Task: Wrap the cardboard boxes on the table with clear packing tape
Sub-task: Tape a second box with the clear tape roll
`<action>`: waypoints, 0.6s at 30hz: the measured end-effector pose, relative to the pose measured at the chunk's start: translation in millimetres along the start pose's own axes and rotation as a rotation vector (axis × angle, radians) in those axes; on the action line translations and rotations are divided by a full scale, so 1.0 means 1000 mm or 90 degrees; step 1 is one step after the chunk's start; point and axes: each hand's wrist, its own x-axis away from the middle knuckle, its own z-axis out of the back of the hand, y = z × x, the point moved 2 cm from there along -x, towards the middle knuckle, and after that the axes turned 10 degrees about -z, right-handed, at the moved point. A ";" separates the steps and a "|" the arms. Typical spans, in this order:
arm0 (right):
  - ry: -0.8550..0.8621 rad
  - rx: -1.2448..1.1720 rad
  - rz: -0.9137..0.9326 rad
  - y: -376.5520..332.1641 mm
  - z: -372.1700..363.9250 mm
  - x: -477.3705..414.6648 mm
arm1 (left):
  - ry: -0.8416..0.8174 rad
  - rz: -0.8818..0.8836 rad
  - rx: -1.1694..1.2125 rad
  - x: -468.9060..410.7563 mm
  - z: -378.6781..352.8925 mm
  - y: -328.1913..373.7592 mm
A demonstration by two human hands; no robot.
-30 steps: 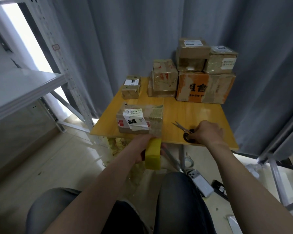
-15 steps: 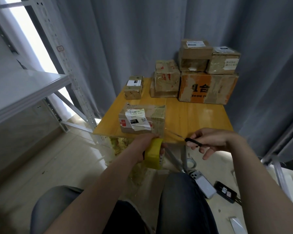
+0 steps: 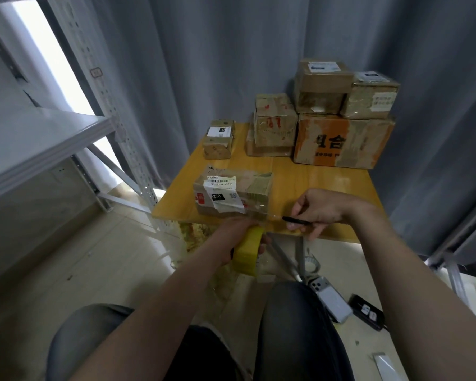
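While left hand (image 3: 238, 236) grips tape roll (image 3: 248, 253), nearest box (image 3: 254, 192) — "220"; right hand (image 3: 323, 209), scissors (image 3: 297, 221).

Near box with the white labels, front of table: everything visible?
The near box is low, wide brown cardboard, lying flat by the table's front edge, apart from the other boxes. White barcode labels, a red patch and a black tag cover its left part; wrinkled glossy tape wraps it. A clear strip seems to run from its front right corner to the tape roll in the left hand; the right hand holds scissors at that strip.
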 end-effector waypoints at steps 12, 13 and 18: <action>-0.060 0.124 -0.030 0.030 0.002 0.004 | 0.011 -0.016 -0.138 -0.012 0.008 -0.005; -0.092 0.059 0.003 0.039 0.002 0.003 | 0.003 -0.011 -0.146 -0.013 0.008 -0.006; -0.205 -0.376 0.187 0.067 0.001 0.008 | -0.022 0.019 -0.167 -0.017 0.007 -0.014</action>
